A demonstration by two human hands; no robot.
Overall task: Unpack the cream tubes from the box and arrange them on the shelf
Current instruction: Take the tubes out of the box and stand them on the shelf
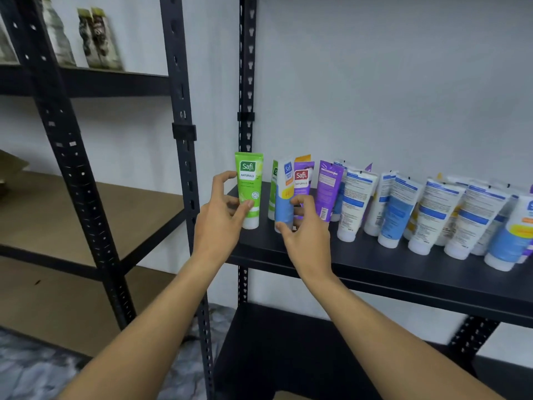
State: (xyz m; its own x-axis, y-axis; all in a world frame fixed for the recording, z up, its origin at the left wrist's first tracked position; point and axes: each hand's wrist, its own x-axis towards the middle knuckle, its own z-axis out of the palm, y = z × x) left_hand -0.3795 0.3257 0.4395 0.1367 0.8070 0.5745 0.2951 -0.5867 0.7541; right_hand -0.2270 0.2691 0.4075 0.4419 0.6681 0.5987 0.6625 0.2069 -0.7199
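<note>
Green tube (249,189), marked Safi Naturals, is standing cap-down at the left end of the black shelf (375,264), just beside the rear upright post (246,82). Left hand (222,219) is pinching this tube low on its body, thumb across the front face, fingers curling behind it. Right hand (305,226) is gripping a blue-and-white tube (284,197) that is also standing cap-down on the shelf, thumb near its cap and fingers wrapping around its right side. A second green tube (273,192) is showing partly behind the blue-and-white one; whether the two are touching is hard to tell, since motion blur is softening the edges. To the right, a purple tube with a red Safi label (301,180) and another purple tube (328,189) turned back-side out are leaning close together. Further right, a row of white-and-blue tubes (432,209) is standing on caps, most tilting slightly and crowding one another out to the frame edge. On the neighbouring rack to the left, a brown shelf board (95,215) is sitting at similar height, and several dark pouches (95,39) are standing on the shelf above it.
</note>
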